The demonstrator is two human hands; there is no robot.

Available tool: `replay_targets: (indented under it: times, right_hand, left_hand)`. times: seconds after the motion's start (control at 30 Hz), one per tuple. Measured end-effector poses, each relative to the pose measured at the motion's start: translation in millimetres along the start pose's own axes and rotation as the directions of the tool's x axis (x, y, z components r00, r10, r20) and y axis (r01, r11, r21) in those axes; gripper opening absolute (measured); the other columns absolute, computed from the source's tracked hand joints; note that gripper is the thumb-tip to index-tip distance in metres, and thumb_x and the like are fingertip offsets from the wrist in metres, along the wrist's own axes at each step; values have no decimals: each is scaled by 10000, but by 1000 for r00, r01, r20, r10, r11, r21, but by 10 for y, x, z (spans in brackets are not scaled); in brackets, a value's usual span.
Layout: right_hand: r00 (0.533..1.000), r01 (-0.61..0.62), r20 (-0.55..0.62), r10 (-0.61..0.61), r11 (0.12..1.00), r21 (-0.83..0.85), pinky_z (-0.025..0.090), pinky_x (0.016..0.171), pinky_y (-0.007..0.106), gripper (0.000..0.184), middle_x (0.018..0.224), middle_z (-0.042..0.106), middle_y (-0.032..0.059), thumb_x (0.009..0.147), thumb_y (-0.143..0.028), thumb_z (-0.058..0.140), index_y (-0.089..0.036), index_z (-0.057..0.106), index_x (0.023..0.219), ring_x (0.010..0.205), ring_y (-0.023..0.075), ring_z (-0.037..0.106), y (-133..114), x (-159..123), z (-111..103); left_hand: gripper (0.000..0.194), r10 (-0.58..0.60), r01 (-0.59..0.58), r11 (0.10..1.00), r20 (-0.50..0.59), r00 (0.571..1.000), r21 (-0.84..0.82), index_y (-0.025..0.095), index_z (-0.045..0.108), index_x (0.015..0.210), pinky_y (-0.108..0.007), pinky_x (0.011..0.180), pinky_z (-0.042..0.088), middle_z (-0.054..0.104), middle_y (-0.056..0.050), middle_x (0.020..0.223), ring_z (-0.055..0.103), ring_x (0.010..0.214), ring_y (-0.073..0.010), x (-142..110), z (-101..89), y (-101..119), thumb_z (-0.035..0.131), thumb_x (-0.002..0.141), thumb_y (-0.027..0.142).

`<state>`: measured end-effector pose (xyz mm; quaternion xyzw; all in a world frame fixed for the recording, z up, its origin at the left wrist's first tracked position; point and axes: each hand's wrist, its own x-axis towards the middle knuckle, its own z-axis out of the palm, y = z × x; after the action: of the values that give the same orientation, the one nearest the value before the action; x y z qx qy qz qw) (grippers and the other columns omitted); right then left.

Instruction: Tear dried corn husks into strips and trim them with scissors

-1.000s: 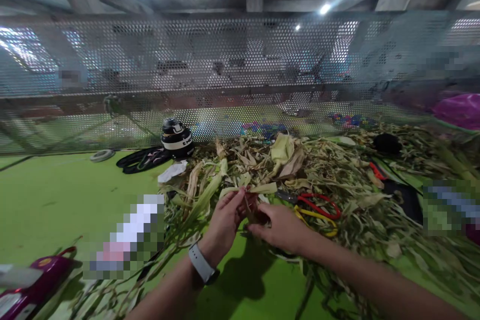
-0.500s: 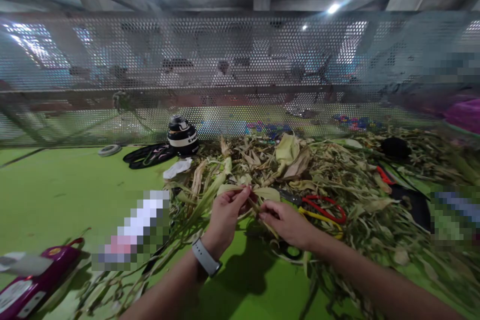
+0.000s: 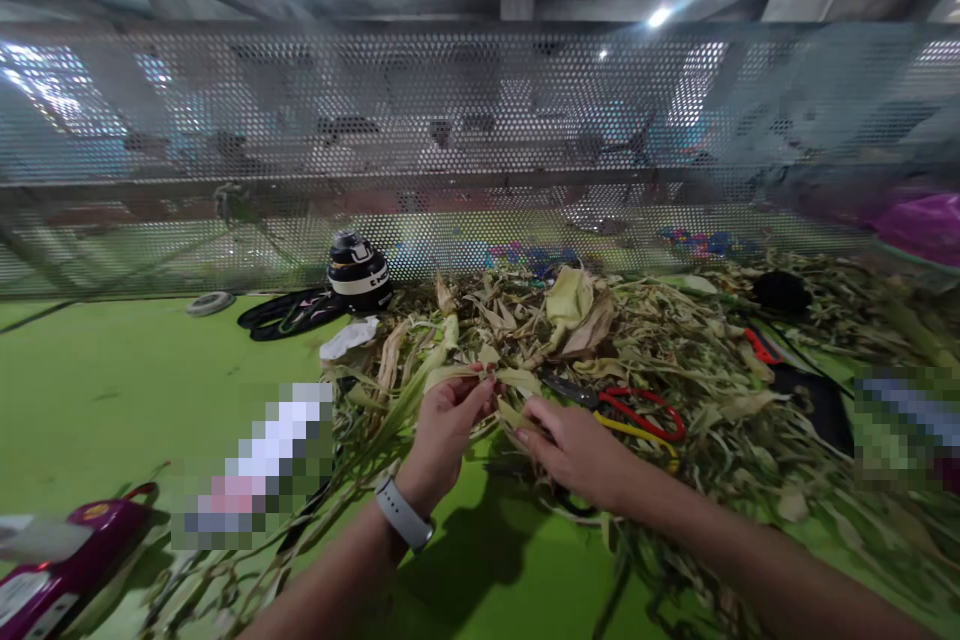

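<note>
Pale corn husk strips [image 3: 517, 381] are pinched between the fingers of both hands above the green table. My left hand [image 3: 448, 420], with a watch on a pale band at the wrist, is closed on the strips. Thumb and fingers of my right hand [image 3: 559, 440] close on a husk strip just to the right. Scissors [image 3: 637, 412] with one red and one yellow handle lie beyond the right hand among the husks. Behind the hands spreads a heap of dry corn husks [image 3: 660, 320], with a broad folded husk [image 3: 568, 298] on top.
A black jar-like container [image 3: 358, 275] stands by the perforated metal screen [image 3: 450, 140]. Near it lie a black flat item [image 3: 289, 314], a roll of tape [image 3: 210, 304] and white tissue [image 3: 349, 338]. A purple device [image 3: 82, 550] is at front left. A red-handled tool [image 3: 763, 345] lies right.
The view has shifted slightly. My right hand has moved a little along the husk strip, whose end now angles differently; the left hand keeps its pinch.
</note>
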<state>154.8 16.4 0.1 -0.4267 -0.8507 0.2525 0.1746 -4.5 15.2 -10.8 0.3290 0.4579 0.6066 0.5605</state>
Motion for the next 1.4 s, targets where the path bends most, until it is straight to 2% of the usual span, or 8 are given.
replay_targets:
  times: [0.23, 0.5, 0.73, 0.8, 0.9, 0.97, 1.13, 1.4]
  right_hand:
    - [927, 219, -274, -256, 963, -159, 373, 708, 266, 200, 827, 576, 66, 882, -304, 431, -185, 559, 787, 789, 175, 517, 2, 29, -213]
    - [975, 35, -223, 11, 979, 203, 358, 539, 210, 230, 606, 526, -36, 857, -378, 451, -180, 528, 766, 559, 108, 470, 175, 132, -149]
    - [973, -49, -194, 122, 938, 344, 400, 466, 209, 249, 648, 555, -21, 830, -425, 468, -180, 510, 842, 485, 106, 530, 235, 149, -107]
    - [934, -12, -342, 106, 964, 265, 455, 539, 246, 242, 776, 588, 22, 826, -406, 487, -182, 492, 917, 590, 137, 581, 241, 150, -111]
    - [795, 134, -581, -176, 984, -114, 444, 771, 332, 189, 950, 576, 97, 835, -327, 498, -172, 511, 942, 893, 209, 554, 209, 123, -112]
    - [767, 193, -532, -358, 920, -341, 411, 802, 355, 194, 920, 581, 110, 834, -332, 504, -157, 533, 912, 924, 231, 524, 180, 94, -80]
    - [857, 232, -267, -440, 793, -564, 380, 686, 318, 156, 743, 569, 65, 876, -245, 441, -137, 555, 886, 726, 191, 505, 149, 49, 62]
    - [861, 336, -171, -479, 788, -516, 371, 798, 344, 125, 989, 553, 111, 855, -130, 429, -141, 553, 858, 929, 223, 474, 151, 93, -49]
  left_hand:
    - [120, -89, 85, 995, 103, 991, 43, 137, 659, 717, -246, 635, 490, 649, -1, 628, 589, 602, -124, -90, 48, 10, 608, 609, 147]
    - [70, -69, 76, 995, 114, 991, -58, 148, 660, 693, -287, 638, 530, 649, -2, 757, 592, 619, -124, -119, 7, -33, 619, 663, 196]
    - [299, -100, 85, 994, 235, 967, 71, 105, 655, 825, -245, 630, 508, 660, -22, 684, 582, 586, -106, -92, 35, -14, 734, 616, 303]
    - [316, -97, 87, 994, 204, 974, 59, 106, 656, 811, -251, 648, 509, 653, -12, 676, 576, 576, -98, -70, 27, -21, 745, 598, 321]
    - [315, -86, 79, 995, 128, 988, 59, 107, 655, 762, -225, 614, 494, 633, 7, 619, 560, 540, -85, -26, -3, -33, 751, 579, 345]
    - [303, -71, 63, 995, 111, 991, 79, 101, 649, 725, -205, 576, 475, 621, 8, 579, 550, 522, -82, 0, -18, -41, 742, 589, 355]
    - [285, -52, 32, 985, 115, 992, 168, 115, 633, 781, -232, 610, 481, 641, -11, 620, 589, 590, -118, 29, -25, -63, 699, 638, 353]
    - [147, -97, -178, 816, 434, 896, 550, 146, 632, 741, -212, 450, 410, 601, -12, 588, 538, 529, -135, -20, -116, -17, 536, 749, 256]
